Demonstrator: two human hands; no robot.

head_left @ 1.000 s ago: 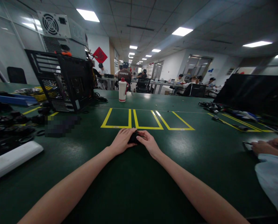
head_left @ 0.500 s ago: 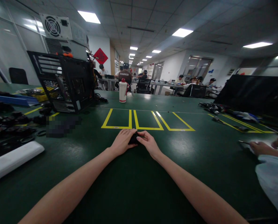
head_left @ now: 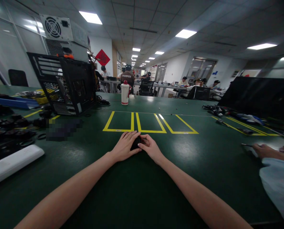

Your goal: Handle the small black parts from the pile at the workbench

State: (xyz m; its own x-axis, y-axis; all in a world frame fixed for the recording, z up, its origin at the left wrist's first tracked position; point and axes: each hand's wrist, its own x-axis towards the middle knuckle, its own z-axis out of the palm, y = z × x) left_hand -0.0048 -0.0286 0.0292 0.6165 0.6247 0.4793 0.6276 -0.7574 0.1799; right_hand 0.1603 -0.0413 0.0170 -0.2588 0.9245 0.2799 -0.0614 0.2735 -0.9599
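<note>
Small black object (head_left: 135, 144), material unclear, was now enclosed more closely, grasped between left hand (head_left: 124, 147) and right hand (head_left: 152, 149).

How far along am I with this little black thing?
Done: the small black object is already between your hands. In hand: your left hand cups it and your right hand's fingers meet it. Left: letting go, at least; your hands hide too much to tell what else.

green table (head_left: 134, 190): yellow tape (head_left: 152, 131), bottle (head_left: 125, 94), computer case (head_left: 76, 86)
</note>
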